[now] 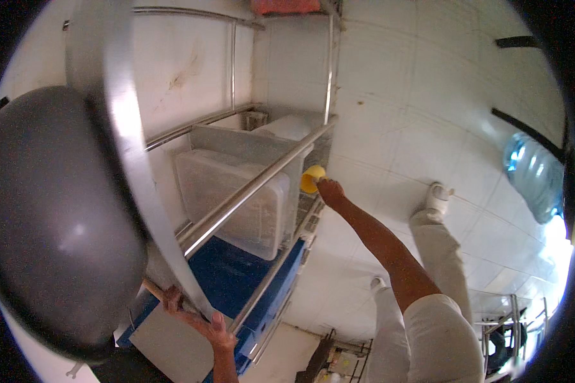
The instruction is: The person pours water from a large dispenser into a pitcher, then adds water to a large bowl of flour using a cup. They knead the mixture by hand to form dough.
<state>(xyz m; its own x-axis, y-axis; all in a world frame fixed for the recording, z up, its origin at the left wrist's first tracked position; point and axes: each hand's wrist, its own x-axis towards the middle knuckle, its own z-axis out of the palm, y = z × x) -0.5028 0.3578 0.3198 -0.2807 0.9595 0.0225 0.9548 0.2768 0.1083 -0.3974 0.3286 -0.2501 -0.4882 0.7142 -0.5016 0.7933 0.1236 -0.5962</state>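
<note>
My right hand [330, 192] is closed on a yellow cup [311, 179], whose open mouth shows. The arm is stretched out, and the cup is beside a translucent plastic bin [291, 191] on the low level of a steel rack. Leaning in front of that bin is a cloudy plastic lid or shallow tub [233, 198]; which one I cannot tell. My left hand [201, 324] grips the edge of a steel tabletop [144, 172], thumb on one side and fingers on the other. A tan, wooden-looking piece [152, 288] shows by its fingertips.
A large dark grey rounded vessel [64, 223] sits at the left on the steel top. Steel rails [255, 185] cross before the bin. Blue crates [230, 265] lie below. A clear water jug [533, 175] is at the right, and a red object [286, 6] at the top.
</note>
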